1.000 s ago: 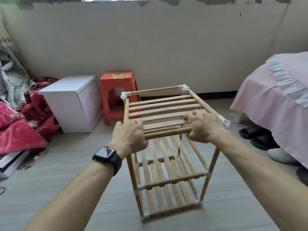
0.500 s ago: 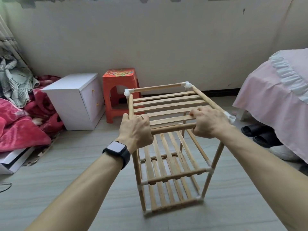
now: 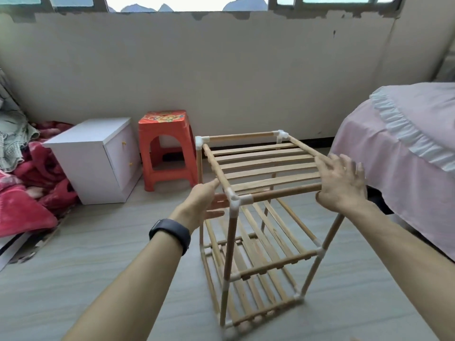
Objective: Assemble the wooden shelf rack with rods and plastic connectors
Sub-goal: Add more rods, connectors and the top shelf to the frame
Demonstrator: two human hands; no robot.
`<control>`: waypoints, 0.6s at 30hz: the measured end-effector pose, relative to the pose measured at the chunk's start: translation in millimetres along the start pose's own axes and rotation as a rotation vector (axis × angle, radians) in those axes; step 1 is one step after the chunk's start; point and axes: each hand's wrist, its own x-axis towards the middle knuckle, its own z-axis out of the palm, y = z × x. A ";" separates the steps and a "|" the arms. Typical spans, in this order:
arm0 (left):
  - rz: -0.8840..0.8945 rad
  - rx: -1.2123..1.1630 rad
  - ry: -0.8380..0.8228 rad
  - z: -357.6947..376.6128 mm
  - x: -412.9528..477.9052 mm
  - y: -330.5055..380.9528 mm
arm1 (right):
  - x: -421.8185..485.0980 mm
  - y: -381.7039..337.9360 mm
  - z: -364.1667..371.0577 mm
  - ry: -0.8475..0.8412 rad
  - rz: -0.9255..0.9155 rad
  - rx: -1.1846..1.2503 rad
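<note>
The rack point(image 3: 261, 168) looks pretty much built, standing on the floor point(image 3: 98, 267) dead centre, with the red stool point(image 3: 167, 148) at its 10 o'clock and the bed point(image 3: 406, 156) at 3. Neither hand grips anything: the left hand point(image 3: 204, 205) is flat beside the near-left connector point(image 3: 235, 199), and the right hand point(image 3: 342, 185) has its fingers spread over the near-right corner. I'd press each corner down evenly, then do a wobble test. The right palm hides its connector, so I can't tell if it's seated, or if either hand touches wood.
</note>
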 end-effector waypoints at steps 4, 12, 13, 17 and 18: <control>0.027 -0.311 0.064 30.6 4.5 0.9 | -54.6 -33.2 2.3 0.181 0.172 0.633; 0.031 -0.386 0.236 36.2 13.0 -5.1 | -99.1 -110.7 3.2 -0.332 0.307 1.552; 0.015 -0.413 0.210 31.5 11.2 -8.5 | -94.6 -113.6 5.1 -0.292 0.299 1.545; -0.033 -0.388 0.066 15.5 -6.2 -22.2 | -70.8 -91.6 14.0 -0.243 0.294 1.517; -0.033 -0.324 0.034 19.4 -12.0 -24.9 | -62.1 -77.6 12.3 -0.242 0.304 1.517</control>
